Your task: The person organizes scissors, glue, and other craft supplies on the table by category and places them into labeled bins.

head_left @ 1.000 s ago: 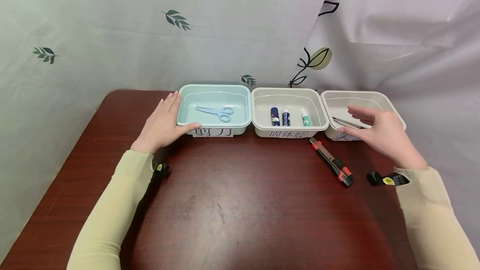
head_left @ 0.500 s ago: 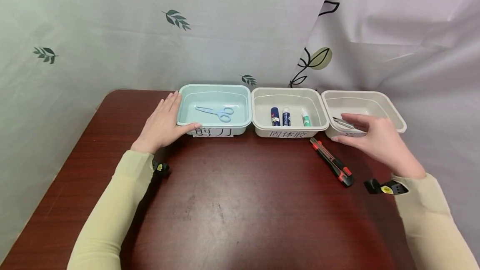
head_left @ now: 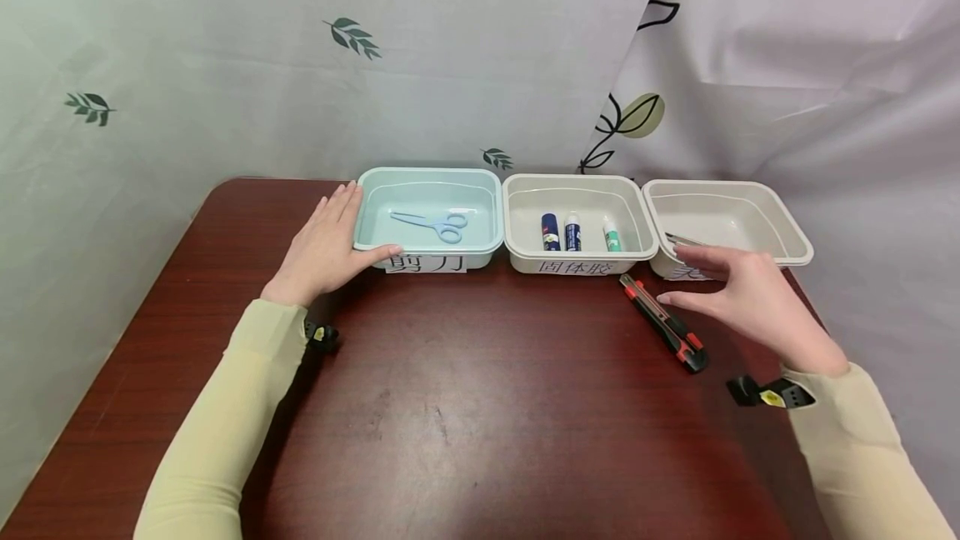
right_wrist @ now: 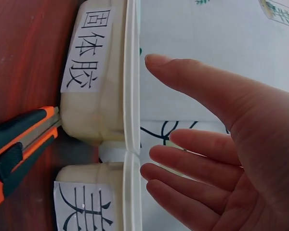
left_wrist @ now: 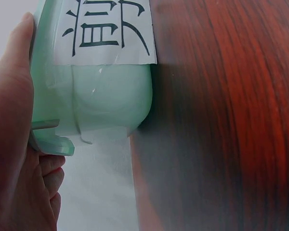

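Note:
My left hand rests on the left end of a light blue plastic bin. Its fingers lie straight along the side and the thumb touches the front rim. Blue scissors lie inside that bin. My right hand holds nothing, with thumb and fingers spread apart. It is in front of the right cream bin, partly covering it and a metal-looking slim tool inside. Left of the thumb, a red and black utility knife lies on the table, its blade end toward the bins.
A middle cream bin holds several glue sticks. All the bins stand side by side along the back of the dark red wooden table, with paper labels on their fronts. A pale curtain hangs right behind them.
My right hand has moved back from over the right cream bin, toward me and down, closer to the utility knife. My left hand has stayed on the blue bin.

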Motion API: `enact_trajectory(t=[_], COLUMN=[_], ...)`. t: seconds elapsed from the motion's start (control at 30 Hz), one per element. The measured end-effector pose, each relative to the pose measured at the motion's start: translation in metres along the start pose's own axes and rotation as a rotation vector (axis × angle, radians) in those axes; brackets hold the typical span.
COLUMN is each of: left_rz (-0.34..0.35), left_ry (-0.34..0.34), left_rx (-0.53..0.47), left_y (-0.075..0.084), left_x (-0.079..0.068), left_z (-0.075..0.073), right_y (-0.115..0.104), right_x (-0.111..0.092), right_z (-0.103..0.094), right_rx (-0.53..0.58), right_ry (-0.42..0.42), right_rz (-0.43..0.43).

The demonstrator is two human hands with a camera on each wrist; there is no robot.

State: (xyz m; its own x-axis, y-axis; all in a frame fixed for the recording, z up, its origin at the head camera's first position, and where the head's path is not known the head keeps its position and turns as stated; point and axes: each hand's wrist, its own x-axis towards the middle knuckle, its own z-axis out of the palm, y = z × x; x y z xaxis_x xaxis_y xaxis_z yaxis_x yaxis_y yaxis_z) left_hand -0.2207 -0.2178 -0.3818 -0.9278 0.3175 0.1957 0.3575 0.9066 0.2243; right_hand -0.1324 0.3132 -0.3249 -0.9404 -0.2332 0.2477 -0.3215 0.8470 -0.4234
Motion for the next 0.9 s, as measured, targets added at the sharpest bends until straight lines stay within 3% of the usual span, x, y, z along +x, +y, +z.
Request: enact_trajectory(t=[0.33,0.9], left_rz=[-0.002,-0.003], left_ry=[-0.003,-0.005], left_rx=[0.003,0.001], left_y=[0.0,0.0], left_x=[0.0,0.001], left_z=[0.001,0.0], right_y=[0.008,0.027], right_x=[-0.006,-0.008], right_z=[0.014,0.047], right_rx=[0.04,-0.028], right_ry=[-0.058,-0.171], right_rz=[0.024,0.043])
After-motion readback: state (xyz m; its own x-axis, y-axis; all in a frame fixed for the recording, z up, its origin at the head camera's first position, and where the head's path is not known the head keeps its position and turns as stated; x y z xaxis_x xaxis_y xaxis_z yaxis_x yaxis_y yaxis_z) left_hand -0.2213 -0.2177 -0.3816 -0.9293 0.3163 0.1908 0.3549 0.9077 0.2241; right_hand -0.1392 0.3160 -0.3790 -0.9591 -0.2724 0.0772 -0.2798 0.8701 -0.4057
